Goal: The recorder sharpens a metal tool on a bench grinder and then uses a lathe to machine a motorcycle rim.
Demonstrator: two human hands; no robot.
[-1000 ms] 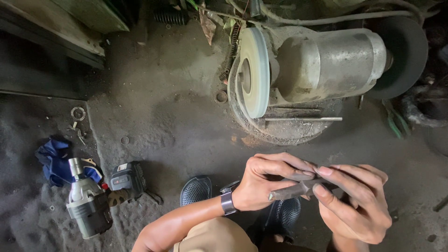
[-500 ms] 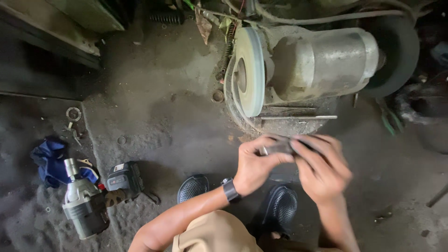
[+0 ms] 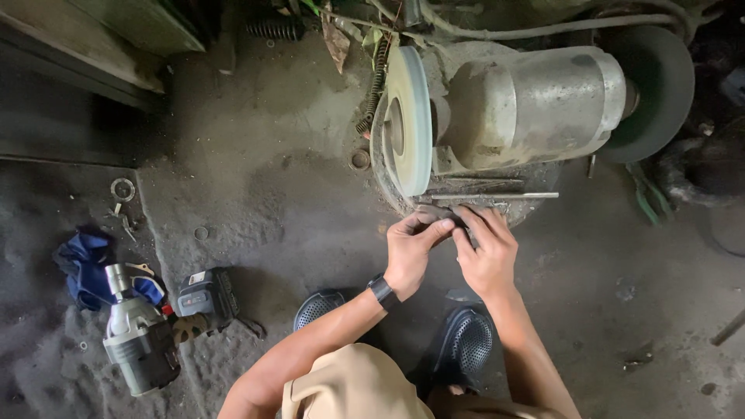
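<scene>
Head view: left hand (image 3: 413, 250) and right hand (image 3: 487, 252) pinch 1 small dark metal piece (image 3: 450, 222) between them, just below the pale grinding wheel (image 3: 409, 120). 2-handed grip likely steadies it close to the wheel's edge; cordless tool (image 3: 138, 335) lies well left of the wheel.

Mostly covered: the small piece pinched between both hands

The left hand (image 3: 413, 252) and right hand (image 3: 487, 254) close over a small dark piece (image 3: 448, 221), so its shape and kind cannot be told. Just beyond the fingertips, the lower rim of the pale grinding wheel (image 3: 409, 116) sinks behind the machine's base. Beside the right hand, the person's forearm runs off the bottom edge. Far left of the left hand, the blue cloth (image 3: 81, 264) lies partly under the cordless tool (image 3: 140, 337).
</scene>
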